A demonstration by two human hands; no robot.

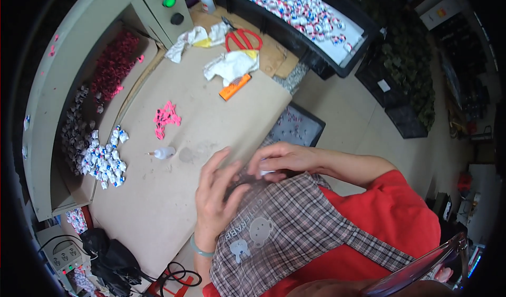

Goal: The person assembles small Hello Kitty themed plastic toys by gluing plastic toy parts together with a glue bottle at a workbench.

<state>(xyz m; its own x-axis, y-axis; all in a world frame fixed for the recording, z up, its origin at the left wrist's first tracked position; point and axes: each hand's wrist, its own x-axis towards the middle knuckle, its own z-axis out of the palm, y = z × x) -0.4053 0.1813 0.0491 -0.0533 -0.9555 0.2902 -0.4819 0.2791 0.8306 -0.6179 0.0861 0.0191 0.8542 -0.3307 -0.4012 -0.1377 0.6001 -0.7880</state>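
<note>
My left hand, a teal bracelet at its wrist, is over the table's near edge. Its fingers are spread and slightly blurred, with nothing seen in them. Beside it, my right hand curls close to my plaid apron. A small white piece shows under its fingers; its kind is too hidden to tell. Nearest on the table lies a small white squeeze bottle with a thin tip. Beyond it are flat pink pieces and, to the left, a pile of small white-and-blue pieces.
On the table lie an orange bar-shaped thing, crumpled white cloths and red-handled scissors. A black tray of small white, red and blue pieces stands far right. At left, a grey machine housing holds dark-red pieces.
</note>
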